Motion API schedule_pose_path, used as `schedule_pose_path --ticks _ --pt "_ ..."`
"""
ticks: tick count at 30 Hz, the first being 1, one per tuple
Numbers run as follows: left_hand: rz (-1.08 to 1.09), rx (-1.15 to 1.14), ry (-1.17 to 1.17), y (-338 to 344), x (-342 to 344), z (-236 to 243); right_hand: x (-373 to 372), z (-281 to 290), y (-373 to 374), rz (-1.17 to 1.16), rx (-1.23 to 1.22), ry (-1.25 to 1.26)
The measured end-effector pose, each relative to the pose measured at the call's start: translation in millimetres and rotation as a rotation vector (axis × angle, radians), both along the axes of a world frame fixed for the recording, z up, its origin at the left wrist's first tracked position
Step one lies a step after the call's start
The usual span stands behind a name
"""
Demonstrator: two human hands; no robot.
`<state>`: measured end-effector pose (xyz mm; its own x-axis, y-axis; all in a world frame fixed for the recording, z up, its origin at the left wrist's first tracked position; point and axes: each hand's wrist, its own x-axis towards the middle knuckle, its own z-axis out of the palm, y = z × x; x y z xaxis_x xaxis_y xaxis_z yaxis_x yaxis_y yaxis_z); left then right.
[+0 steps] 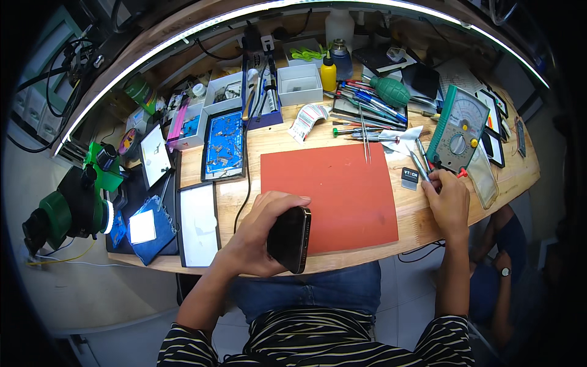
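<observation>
My left hand [260, 229] is wrapped round a dark smartphone [290, 238], held tilted on edge over the front left corner of a red-orange mat [336, 196]. At the right, my right hand [449, 199] has its fingers closed at the lower end of a slim silver tool [420, 166], whose exact kind I cannot make out. A second slim tool lies alongside it. Just beyond the fingers stands a green-cased analog multimeter [458, 131]. Beside the hand lies a small black-and-grey card-like piece [409, 178]. Tweezers [365, 137] rest across the mat's far edge.
Pens and screwdrivers [367, 101] crowd the back, near a yellow bottle [328, 74] and a green rubber blower [390, 92]. At left are a blue parts tray [224, 144], a white tray [199, 223] and a green microscope [67, 208]. Another person's arm [504, 287] shows at lower right.
</observation>
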<state>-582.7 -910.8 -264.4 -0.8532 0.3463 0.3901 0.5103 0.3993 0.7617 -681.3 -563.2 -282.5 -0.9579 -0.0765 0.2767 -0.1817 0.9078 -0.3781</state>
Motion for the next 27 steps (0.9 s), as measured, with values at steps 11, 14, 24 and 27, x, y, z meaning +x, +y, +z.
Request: schedule_pose_path --ticks 11,14,24,27 --pt "-0.06 0.069 0.037 -0.6 -18.6 -2.4 33.4 1.9 -56.0 0.437 -1.626 -0.63" --pt "-0.048 0.084 0.074 4.0 -26.9 -3.7 43.6 15.6 -109.4 0.641 -1.462 -0.706" --pt "-0.025 0.159 0.108 2.4 -28.1 -1.7 65.7 43.0 -161.7 0.733 -1.531 -0.87" --pt "0.051 0.275 0.138 -5.0 -34.3 2.6 73.0 34.5 -157.9 0.724 -1.228 -0.802"
